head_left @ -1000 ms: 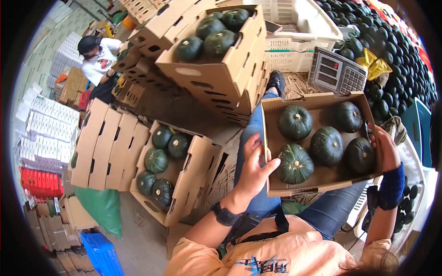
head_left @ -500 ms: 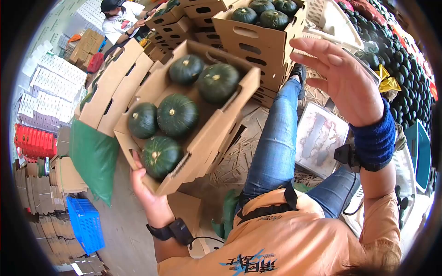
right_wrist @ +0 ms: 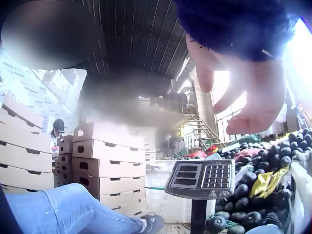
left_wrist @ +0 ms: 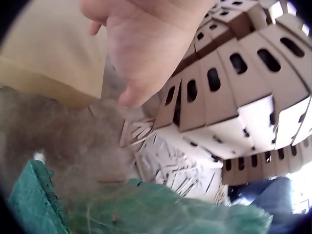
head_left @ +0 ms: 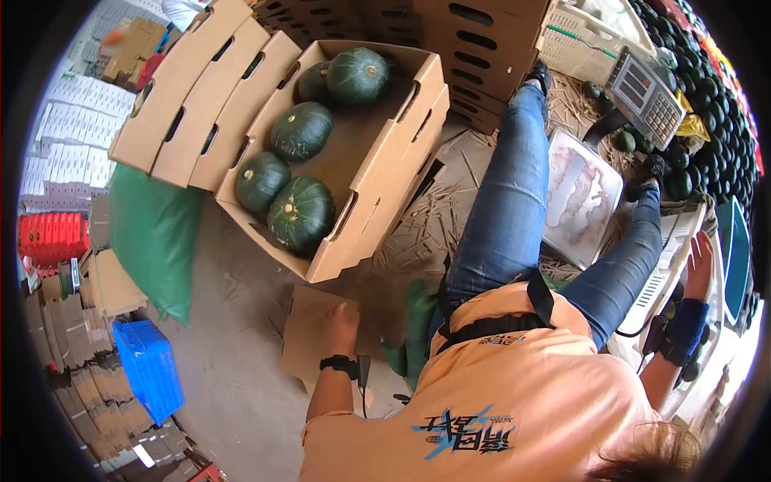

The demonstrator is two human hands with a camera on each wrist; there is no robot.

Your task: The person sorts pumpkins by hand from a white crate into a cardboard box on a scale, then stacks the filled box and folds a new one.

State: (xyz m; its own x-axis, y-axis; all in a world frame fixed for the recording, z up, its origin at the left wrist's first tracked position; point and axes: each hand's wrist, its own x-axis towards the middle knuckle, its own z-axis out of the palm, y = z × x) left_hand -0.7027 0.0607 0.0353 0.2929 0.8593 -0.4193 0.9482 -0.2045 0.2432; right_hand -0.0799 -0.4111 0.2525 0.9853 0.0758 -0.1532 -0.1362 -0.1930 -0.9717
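A cardboard box (head_left: pixel 377 213) holding several dark green squashes (head_left: pixel 303 131) sits on top of a leaning stack, away from both hands. My left hand (head_left: pixel 341 329) is lowered below that stack, over a piece of cardboard (head_left: pixel 297 341) near the floor. In the left wrist view the left hand (left_wrist: pixel 146 44) has its thumb hanging loose, and most fingers are hidden. Out to the right, beside a white crate (head_left: pixel 671 249), my right hand (head_left: pixel 699 265) is raised with relaxed fingers. Nothing is in the right hand (right_wrist: pixel 248 92) in its wrist view.
A scale's display (head_left: pixel 645 96) and stained weighing plate (head_left: pixel 582 197) stand by my legs. Taller box stacks (head_left: pixel 474 56) rise ahead. A green sack (head_left: pixel 152 233) and blue basket (head_left: pixel 148 369) lie left. Squashes heap (head_left: pixel 715 128) at far right; another person (right_wrist: pixel 57 131) stands beyond.
The box of squashes has gone from over my lap leftward onto the stack. Both hands have let go; the left has dropped toward the floor cardboard and the right has swung out right.
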